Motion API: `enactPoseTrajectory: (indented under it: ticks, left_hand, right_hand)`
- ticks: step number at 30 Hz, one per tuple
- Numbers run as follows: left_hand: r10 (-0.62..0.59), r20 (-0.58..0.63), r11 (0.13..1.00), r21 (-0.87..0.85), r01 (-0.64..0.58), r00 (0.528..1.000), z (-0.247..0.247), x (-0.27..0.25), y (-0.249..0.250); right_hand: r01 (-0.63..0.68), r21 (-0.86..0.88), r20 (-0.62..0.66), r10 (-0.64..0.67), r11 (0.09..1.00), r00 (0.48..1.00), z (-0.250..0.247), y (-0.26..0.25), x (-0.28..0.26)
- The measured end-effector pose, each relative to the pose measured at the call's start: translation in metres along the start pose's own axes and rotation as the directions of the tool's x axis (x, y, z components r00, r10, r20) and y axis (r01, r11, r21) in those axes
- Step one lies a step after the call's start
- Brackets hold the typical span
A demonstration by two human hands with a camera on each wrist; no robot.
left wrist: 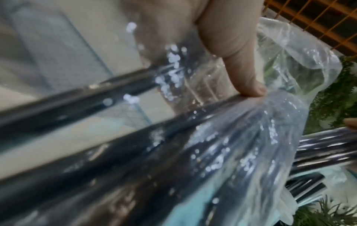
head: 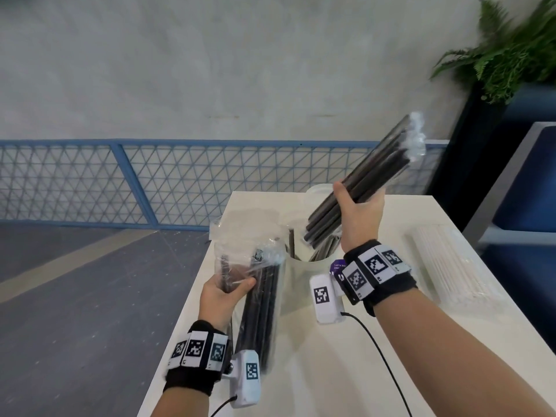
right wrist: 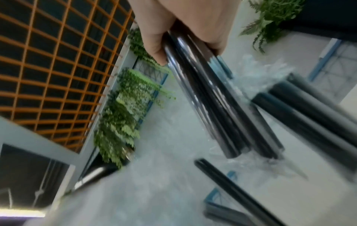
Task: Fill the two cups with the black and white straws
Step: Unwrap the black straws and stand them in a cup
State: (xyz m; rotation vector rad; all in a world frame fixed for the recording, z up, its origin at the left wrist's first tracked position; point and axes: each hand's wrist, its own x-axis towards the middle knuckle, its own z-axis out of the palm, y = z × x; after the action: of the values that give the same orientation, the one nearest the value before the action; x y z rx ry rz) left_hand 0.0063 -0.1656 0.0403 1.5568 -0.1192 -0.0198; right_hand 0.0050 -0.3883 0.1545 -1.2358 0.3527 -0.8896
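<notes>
At lower left of the head view, the left hand (head: 224,291) pinches a clear plastic bag (head: 255,266) of black straws (head: 261,311) over the white desk (head: 331,371). At centre, a translucent cup (head: 304,278) holds some black straws. Above it, the right hand (head: 359,212) clamps a black straw bundle (head: 370,176), tilted toward upper right. At right lies a white straw pack (head: 451,266).
</notes>
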Motion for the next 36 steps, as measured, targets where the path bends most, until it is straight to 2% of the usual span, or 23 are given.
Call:
enactPoseTrajectory:
  ticks: [3, 7, 10, 13, 16, 19, 22, 26, 28, 30, 31, 33, 34, 36]
  left_hand:
    - [0.01, 0.03, 1.0, -0.03, -0.009, 1.0, 0.004, -0.002, 0.002]
    - [0.011, 0.054, 0.997, -0.082, -0.006, 0.998, 0.011, -0.004, 0.0]
    - [0.001, 0.061, 0.994, -0.105, 0.005, 0.998, 0.015, -0.004, -0.003]
    - [0.0, 0.07, 0.996, -0.092, 0.007, 0.998, 0.017, -0.004, -0.007]
    - [-0.014, 0.072, 0.993, -0.113, 0.022, 0.997, 0.018, -0.003, -0.009]
    - [-0.02, 0.074, 0.991, -0.131, 0.03, 0.997, 0.02, -0.004, -0.009]
    - [-0.015, 0.07, 0.991, -0.128, 0.024, 0.997, 0.021, -0.004, -0.008]
    - [-0.019, 0.081, 0.989, -0.147, 0.031, 0.997, 0.022, -0.005, -0.008]
    - [-0.022, 0.081, 0.988, -0.152, 0.034, 0.996, 0.022, -0.006, -0.008]
    - [-0.019, 0.081, 0.987, -0.158, 0.032, 0.997, 0.023, -0.007, -0.009]
    - [-0.017, 0.081, 0.987, -0.159, 0.029, 0.997, 0.023, -0.007, -0.01]
    - [-0.012, 0.083, 0.985, -0.168, 0.026, 0.996, 0.023, -0.007, -0.012]
    - [-0.007, 0.092, 0.984, -0.174, 0.023, 0.996, 0.024, -0.008, -0.012]
    - [0.021, 0.142, 0.981, -0.194, 0.007, 0.99, 0.024, -0.009, -0.013]
  right_hand:
    - [0.029, -0.177, 0.087, -0.014, 0.984, 0.996, 0.001, 0.02, -0.006]
    - [0.036, -0.387, 0.2, 0.046, 0.921, 0.979, -0.004, 0.045, -0.011]
    - [0.062, -0.474, 0.264, 0.075, 0.878, 0.962, -0.006, 0.047, -0.009]
    - [0.115, -0.43, 0.227, -0.016, 0.896, 0.974, -0.007, 0.04, -0.005]
    - [0.253, -0.366, 0.211, -0.185, 0.896, 0.96, -0.008, 0.035, -0.001]
    - [0.424, -0.532, 0.325, -0.286, 0.733, 0.902, -0.01, 0.046, 0.004]
    - [0.491, -0.632, 0.484, -0.19, 0.599, 0.854, -0.013, 0.068, 0.007]
    - [0.526, -0.58, 0.623, -0.078, 0.623, 0.779, -0.02, 0.083, 0.007]
    - [0.571, -0.594, 0.665, -0.054, 0.567, 0.745, -0.022, 0.082, 0.009]
    - [0.604, -0.64, 0.626, -0.134, 0.475, 0.768, -0.025, 0.072, 0.006]
    - [0.609, -0.632, 0.583, -0.225, 0.48, 0.781, -0.026, 0.064, 0.0]
    - [0.617, -0.531, 0.52, -0.352, 0.58, 0.778, -0.029, 0.042, -0.021]
    - [0.599, -0.488, 0.531, -0.328, 0.635, 0.781, -0.031, 0.034, -0.034]
    - [0.5, -0.492, 0.598, -0.141, 0.712, 0.789, -0.035, 0.029, -0.056]
